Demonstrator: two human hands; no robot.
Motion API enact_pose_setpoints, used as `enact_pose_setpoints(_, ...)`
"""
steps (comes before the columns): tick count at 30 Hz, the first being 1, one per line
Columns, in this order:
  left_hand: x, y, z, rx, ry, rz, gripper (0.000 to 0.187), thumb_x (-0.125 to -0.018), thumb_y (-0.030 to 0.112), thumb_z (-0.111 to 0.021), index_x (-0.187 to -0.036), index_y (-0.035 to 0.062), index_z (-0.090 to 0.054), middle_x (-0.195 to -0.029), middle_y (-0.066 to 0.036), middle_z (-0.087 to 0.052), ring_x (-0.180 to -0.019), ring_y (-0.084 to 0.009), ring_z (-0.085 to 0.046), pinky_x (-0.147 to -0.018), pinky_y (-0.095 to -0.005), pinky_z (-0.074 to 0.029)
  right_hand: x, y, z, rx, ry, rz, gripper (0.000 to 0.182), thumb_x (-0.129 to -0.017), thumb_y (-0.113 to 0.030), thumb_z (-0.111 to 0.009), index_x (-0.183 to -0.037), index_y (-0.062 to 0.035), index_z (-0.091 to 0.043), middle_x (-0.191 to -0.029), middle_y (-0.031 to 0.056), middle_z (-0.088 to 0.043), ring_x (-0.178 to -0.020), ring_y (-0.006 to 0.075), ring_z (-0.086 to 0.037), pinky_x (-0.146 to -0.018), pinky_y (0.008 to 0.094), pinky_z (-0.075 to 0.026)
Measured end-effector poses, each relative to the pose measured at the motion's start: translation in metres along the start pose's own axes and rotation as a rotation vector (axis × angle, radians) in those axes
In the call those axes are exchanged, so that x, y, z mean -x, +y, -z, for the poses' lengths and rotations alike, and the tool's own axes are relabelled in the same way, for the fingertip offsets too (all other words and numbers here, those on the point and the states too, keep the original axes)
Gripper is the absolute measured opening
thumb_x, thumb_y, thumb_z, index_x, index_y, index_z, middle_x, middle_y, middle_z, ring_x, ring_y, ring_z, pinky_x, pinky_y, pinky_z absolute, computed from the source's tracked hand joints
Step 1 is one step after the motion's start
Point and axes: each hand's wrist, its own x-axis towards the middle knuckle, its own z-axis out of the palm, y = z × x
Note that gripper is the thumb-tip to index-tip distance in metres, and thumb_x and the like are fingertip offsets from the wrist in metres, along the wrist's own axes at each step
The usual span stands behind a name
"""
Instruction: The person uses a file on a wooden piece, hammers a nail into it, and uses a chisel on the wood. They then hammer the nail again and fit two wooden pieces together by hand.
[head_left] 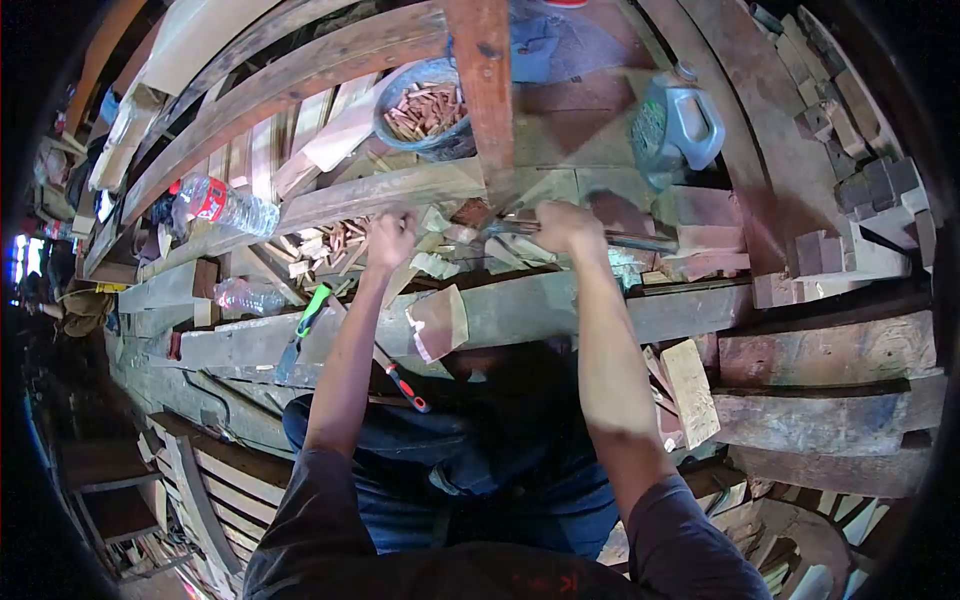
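Note:
My right hand (570,228) is closed around a long, dark metal tool (640,241) that lies level over the bench; its exact kind I cannot make out. The tool's left end reaches toward a small reddish-brown wood block (470,213). My left hand (393,238) is closed with the fingers curled, and whatever it holds is hidden. Just left of it lies a heap of small wooden pegs (335,245). Nearer my body are a green-handled scraper-like tool (313,310) and a tool with a red-and-black handle (408,388).
Beyond a wooden upright (482,100) stands a blue bucket (450,148) of wooden pegs. A blue plastic jug (690,125) stands at the right rear. Two plastic bottles lie left, one a red-labelled bottle (225,203). Thick beams (660,315) cross before me.

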Motion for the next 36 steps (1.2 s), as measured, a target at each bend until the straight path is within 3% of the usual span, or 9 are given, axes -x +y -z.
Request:
enact_pose_setpoints(1,0.002,-0.001,0.002,-0.044,-0.078,-0.118,0.021,-0.092,0.022,-0.059,-0.099,0.0052,-0.069,-0.091,-0.019,-0.071,-0.085,-0.038,-0.069,-0.077,-0.0466,-0.053,0.013,0.005,0.011,-0.018,0.004,-0.027,0.031,-0.078,-0.019,-0.064,-0.104,-0.0031,-0.072,-0.113,0.0229,-0.068,-0.108,0.0357,-0.066,-0.091,0.0443,-0.053)
enact_pose_setpoints(3,0.013,0.015,-0.006,-0.087,-0.358,0.159,0.021,-0.088,0.023,-0.062,-0.099,0.0071,-0.07,-0.093,-0.017,-0.072,-0.09,-0.0374,-0.069,-0.082,-0.045,-0.054,0.042,0.019,0.022,-0.066,0.048,-0.084,0.032,-0.079,-0.02,-0.064,-0.106,-0.0043,-0.072,-0.113,0.0237,-0.068,-0.11,0.037,-0.065,-0.092,0.0455,-0.052)
enact_pose_setpoints(7,0.023,0.021,-0.043,-0.366,-0.487,0.028,0.022,-0.086,0.015,-0.061,-0.104,0.0111,-0.072,-0.097,-0.019,-0.071,-0.098,-0.0364,-0.068,-0.086,-0.0463,-0.054,0.085,0.051,0.017,-0.169,0.108,-0.167,0.037,-0.08,-0.027,-0.068,-0.11,-0.0053,-0.07,-0.116,0.024,-0.066,-0.112,0.0384,-0.063,-0.094,0.0466,-0.051)
enact_pose_setpoints(11,0.021,0.034,-0.072,-0.657,-0.708,0.067,0.028,-0.087,0.03,-0.06,-0.104,0.0111,-0.073,-0.106,-0.016,-0.072,-0.105,-0.0338,-0.067,-0.101,-0.0477,-0.045,0.089,0.062,0.008,-0.153,0.089,-0.259,0.039,-0.082,-0.03,-0.071,-0.111,-0.0036,-0.068,-0.126,0.0222,-0.063,-0.115,0.0373,-0.062,-0.097,0.0455,-0.05)
enact_pose_setpoints(14,0.02,0.037,-0.094,-0.719,-0.661,0.092,0.031,-0.091,0.029,-0.055,-0.11,0.0113,-0.071,-0.118,-0.013,-0.068,-0.119,-0.0282,-0.06,-0.11,-0.0508,-0.03,0.089,0.058,0.011,-0.096,0.053,-0.315,0.046,-0.081,-0.033,-0.072,-0.119,-0.0075,-0.065,-0.122,0.0221,-0.064,-0.114,0.0392,-0.061,-0.098,0.0454,-0.049)
enact_pose_setpoints(18,0.017,0.046,-0.107,-0.698,-0.694,0.228,0.032,-0.092,0.021,-0.049,-0.115,0.0119,-0.071,-0.12,-0.013,-0.067,-0.123,-0.0275,-0.058,-0.11,-0.0507,-0.026,0.089,0.048,0.019,-0.18,-0.012,-0.271,0.044,-0.08,-0.034,-0.072,-0.115,-0.0059,-0.068,-0.117,0.022,-0.066,-0.113,0.0371,-0.062,-0.096,0.0454,-0.05)
enact_pose_setpoints(26,0.005,0.043,-0.105,-0.563,-0.702,0.303,0.039,-0.092,0.038,-0.055,-0.11,0.0072,-0.071,-0.114,-0.018,-0.07,-0.111,-0.0343,-0.065,-0.105,-0.0555,-0.033,0.074,0.05,0.005,-0.173,0.057,-0.173,0.036,-0.079,-0.029,-0.073,-0.101,-0.0008,-0.07,-0.107,0.0222,-0.069,-0.105,0.0365,-0.066,-0.09,0.0435,-0.052)
enact_pose_setpoints(28,-0.004,0.069,-0.077,-0.594,-0.677,0.23,0.042,-0.093,0.041,-0.053,-0.108,0.0053,-0.071,-0.112,-0.021,-0.07,-0.11,-0.0367,-0.065,-0.102,-0.0576,-0.037,0.078,0.046,0.015,-0.149,0.015,-0.182,0.038,-0.079,-0.023,-0.068,-0.11,-0.0007,-0.067,-0.121,0.0221,-0.064,-0.115,0.0357,-0.062,-0.096,0.0433,-0.05)
enact_pose_setpoints(36,0.054,0.088,-0.011,-0.044,-0.189,0.337,0.049,-0.098,0.037,-0.042,-0.106,-0.0072,-0.061,-0.099,-0.034,-0.065,-0.098,-0.0513,-0.062,-0.091,-0.0574,-0.048,0.065,0.063,0.005,-0.152,0.061,-0.221,0.042,-0.078,-0.025,-0.069,-0.112,-0.0002,-0.068,-0.124,0.0223,-0.064,-0.117,0.0365,-0.061,-0.098,0.0443,-0.05)
